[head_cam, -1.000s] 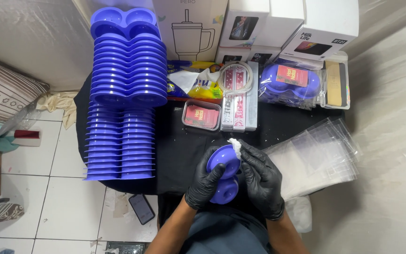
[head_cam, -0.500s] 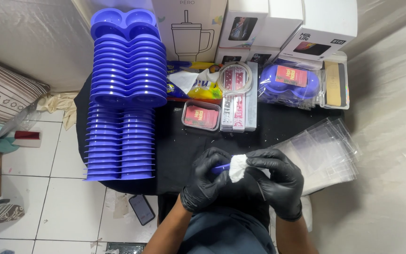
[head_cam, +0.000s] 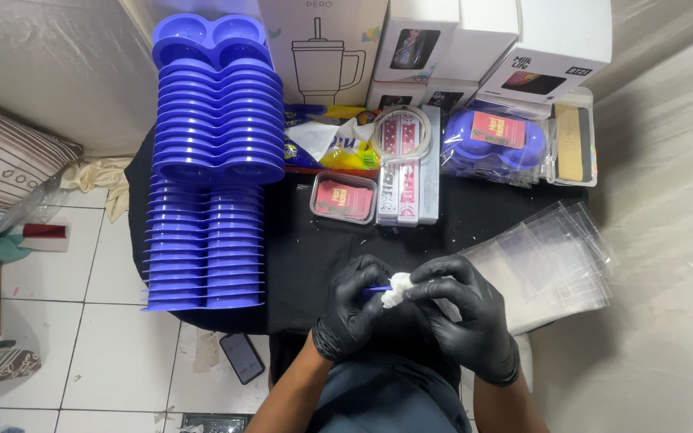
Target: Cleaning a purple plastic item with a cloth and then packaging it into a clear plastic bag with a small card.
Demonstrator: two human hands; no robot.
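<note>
Gripping a blue piece and a white wad between two black-gloved hands, just in front of the black table's near edge.

Taking the black table (head_cam: 298, 256) as landmark: tall stacks of blue trays (head_cam: 206, 192) fill its left side, well apart from the hands. At its near edge, the left hand (head_cam: 354, 309) is clamped on a thin blue piece (head_cam: 377, 288), mostly hidden, its visible edge running left to right. Touching that edge from the right, the small white wad (head_cam: 395, 289) is pinched by the right hand (head_cam: 463, 317). Both hands are together, meeting at the wad. Clear plastic bags (head_cam: 547, 261) fan out off the table's right side, nearer the right hand.
</note>
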